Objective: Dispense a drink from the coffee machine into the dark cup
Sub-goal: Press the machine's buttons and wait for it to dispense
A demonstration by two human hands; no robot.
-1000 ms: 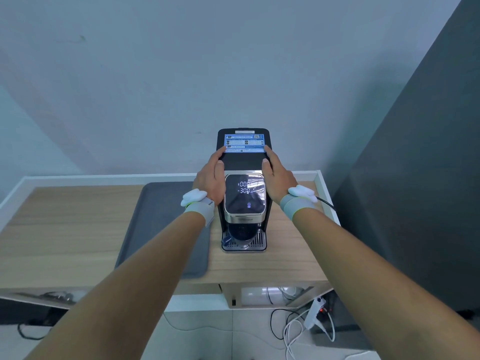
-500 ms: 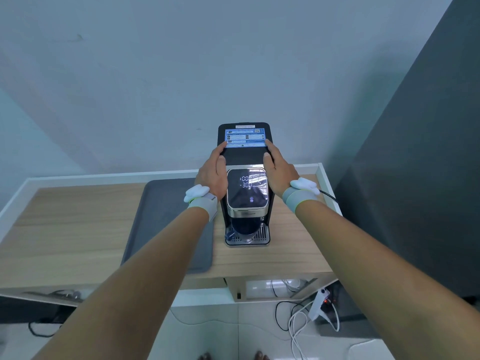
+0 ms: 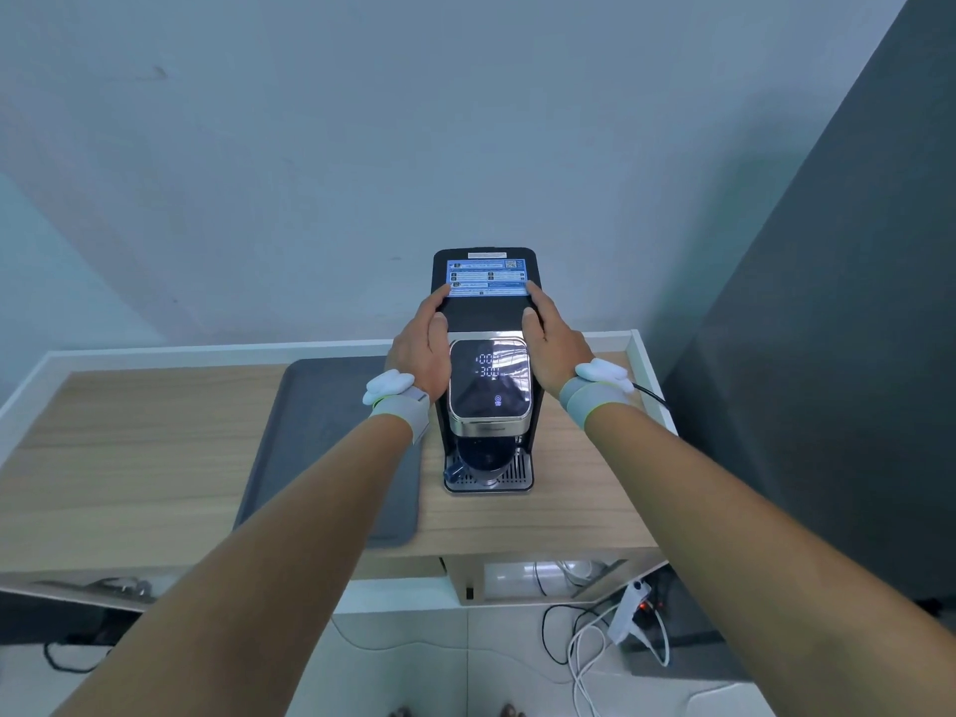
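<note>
Tucked under the spout, the dark cup [image 3: 483, 458] stands on the drip grate [image 3: 520, 476] at the foot of the coffee machine [image 3: 486, 323], its blue handle pointing to my left. What is inside the cup I cannot tell; the machine's head overhangs most of it. Above the cup, the glossy front panel [image 3: 490, 382] is lit with pale digits and a small round symbol lower down. Further back, on the black top, a blue label [image 3: 486, 277] with fine print lies flat.

Both my hands are on the machine, one on each side. My left hand [image 3: 419, 349] is spread flat against the left flank, fingers together and reaching back to the label's near corner, thumb resting on the top edge. My right hand [image 3: 553, 338] mirrors it on the right flank, fingers extended, thumb on the top. Neither is curled around anything; they press the body between them. Each wrist wears a grey band [image 3: 401, 411] with a white piece on it.

The machine sits on a wooden table [image 3: 129, 458] with a raised white rim, near its right end. Just to its left lies a grey tray [image 3: 320, 432], partly under my left forearm. A black cable [image 3: 653, 396] runs off behind my right wrist. On the floor below, white cords [image 3: 584, 659] lie coiled beside a power strip [image 3: 626, 610].
</note>
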